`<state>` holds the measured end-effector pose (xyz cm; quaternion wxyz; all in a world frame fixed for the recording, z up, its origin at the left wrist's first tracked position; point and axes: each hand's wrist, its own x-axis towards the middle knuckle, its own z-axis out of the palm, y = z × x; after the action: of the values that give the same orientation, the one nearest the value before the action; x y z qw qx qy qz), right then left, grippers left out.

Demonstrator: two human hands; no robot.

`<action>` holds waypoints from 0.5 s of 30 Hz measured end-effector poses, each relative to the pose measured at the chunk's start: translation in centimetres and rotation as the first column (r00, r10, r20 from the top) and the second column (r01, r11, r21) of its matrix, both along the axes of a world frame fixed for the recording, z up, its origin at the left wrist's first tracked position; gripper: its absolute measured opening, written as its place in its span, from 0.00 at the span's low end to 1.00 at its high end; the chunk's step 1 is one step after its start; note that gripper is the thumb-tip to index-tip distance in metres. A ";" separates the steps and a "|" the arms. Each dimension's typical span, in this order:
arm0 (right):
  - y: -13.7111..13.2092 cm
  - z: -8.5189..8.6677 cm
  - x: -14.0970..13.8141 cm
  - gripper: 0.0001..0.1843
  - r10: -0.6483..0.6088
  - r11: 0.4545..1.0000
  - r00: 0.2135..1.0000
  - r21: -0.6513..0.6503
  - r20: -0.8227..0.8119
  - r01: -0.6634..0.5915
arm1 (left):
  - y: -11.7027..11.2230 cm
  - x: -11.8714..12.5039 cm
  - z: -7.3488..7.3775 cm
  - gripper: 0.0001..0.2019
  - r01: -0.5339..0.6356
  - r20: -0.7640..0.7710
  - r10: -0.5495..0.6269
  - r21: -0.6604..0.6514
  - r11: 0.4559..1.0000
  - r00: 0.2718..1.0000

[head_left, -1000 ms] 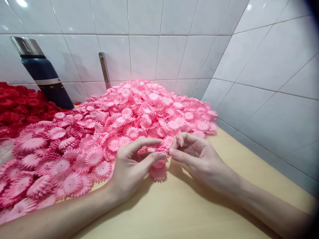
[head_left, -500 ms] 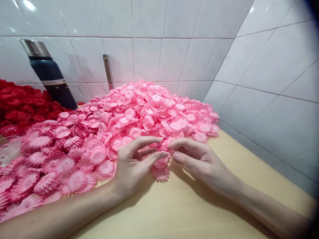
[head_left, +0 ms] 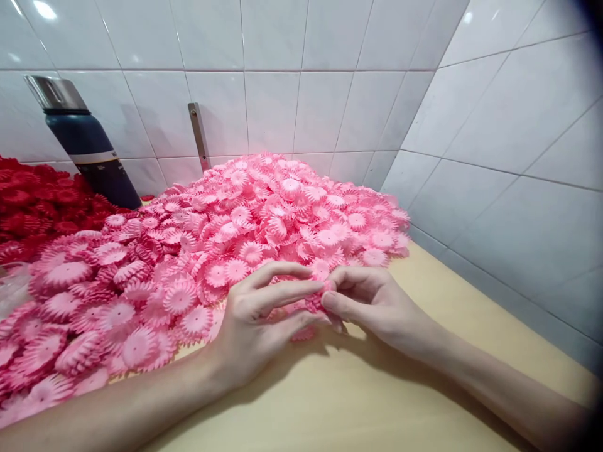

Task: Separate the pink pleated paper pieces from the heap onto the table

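A small pink fringed flower piece (head_left: pixel 313 302) is pinched between the thumb and index finger of my right hand (head_left: pixel 377 304), and it looks curled. My left hand (head_left: pixel 254 314) is just to its left, fingers stretched and spread, fingertips close around the piece; whether they touch it I cannot tell. Under the hands, more pink pieces lie partly hidden on the table. Right behind them rises a large heap of pink fringed flower discs (head_left: pixel 282 213), which spreads along the left side as well.
A dark blue bottle (head_left: pixel 97 150) with a steel cap stands at the back left beside a red heap of similar pieces (head_left: pixel 38 204). A metal strip (head_left: pixel 198 135) is against the tiled wall (head_left: pixel 271 107). Clear plastic (head_left: pixel 14 289) shows at the left edge. The table (head_left: pixel 330 389) is pale wood.
My right thumb and index finger have closed on the pink piece. My left fingers have straightened and spread apart. The view has shifted slightly, so the background sits farther left.
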<state>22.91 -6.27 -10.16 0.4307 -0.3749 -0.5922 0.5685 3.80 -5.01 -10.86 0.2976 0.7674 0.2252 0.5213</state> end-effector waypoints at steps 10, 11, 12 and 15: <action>-0.4 0.6 -0.7 0.14 -0.094 0.992 0.996 0.082 0.010 0.092 | -0.7 0.8 0.3 0.06 -0.076 0.150 0.125 -0.294 0.953 0.981; -0.5 0.6 -0.8 0.14 -0.128 0.987 0.991 0.106 0.028 0.125 | -0.7 0.9 0.4 0.06 -0.107 0.151 0.159 -0.304 0.947 0.976; -0.5 0.6 -0.9 0.15 -0.154 0.982 0.987 0.122 0.042 0.147 | -0.6 0.9 0.5 0.05 -0.135 0.147 0.188 -0.312 0.940 0.971; -0.6 0.5 -1.2 0.15 -0.173 0.979 0.985 0.115 0.009 0.171 | -0.6 0.9 0.6 0.04 -0.176 0.138 0.228 -0.309 0.935 0.964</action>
<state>21.73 -6.87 -9.62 0.4932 -0.4048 -0.5930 0.4911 4.75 -5.59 -10.29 0.3713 0.6396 0.3516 0.5740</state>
